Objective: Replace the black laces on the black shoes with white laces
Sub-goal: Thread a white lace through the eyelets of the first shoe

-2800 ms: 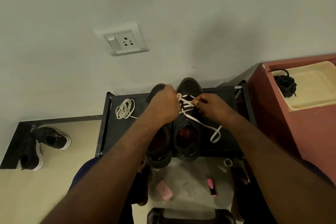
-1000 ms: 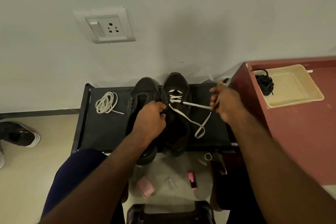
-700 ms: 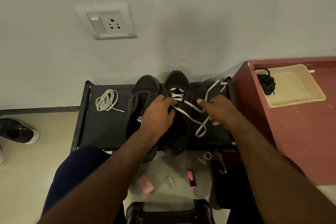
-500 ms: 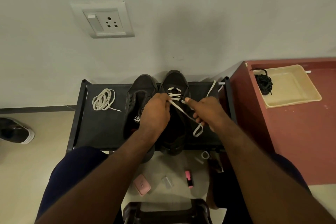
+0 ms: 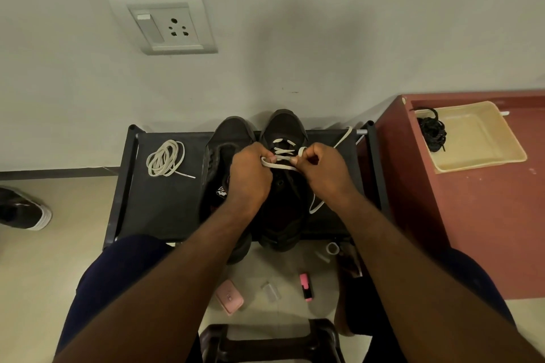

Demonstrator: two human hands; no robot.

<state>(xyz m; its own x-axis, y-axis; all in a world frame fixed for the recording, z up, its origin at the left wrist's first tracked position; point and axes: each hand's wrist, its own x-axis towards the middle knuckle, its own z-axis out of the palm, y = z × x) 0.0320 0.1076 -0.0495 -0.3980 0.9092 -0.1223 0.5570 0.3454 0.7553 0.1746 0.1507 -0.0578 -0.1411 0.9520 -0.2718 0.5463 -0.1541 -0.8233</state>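
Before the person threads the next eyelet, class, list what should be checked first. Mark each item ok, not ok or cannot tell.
1. Both hands grip the lace: left hand and right hand each pinch it. Ok.
2. First rows cross neatly near the toe of the shoe. Ok.
3. Lace ends are even: the hands hide too much. Cannot tell.
4. Spare lace lies coiled on the rack. Ok.
5. Black laces are set aside in the tray. Ok.
6. Other shoe has a white lace: none shows. Not ok.
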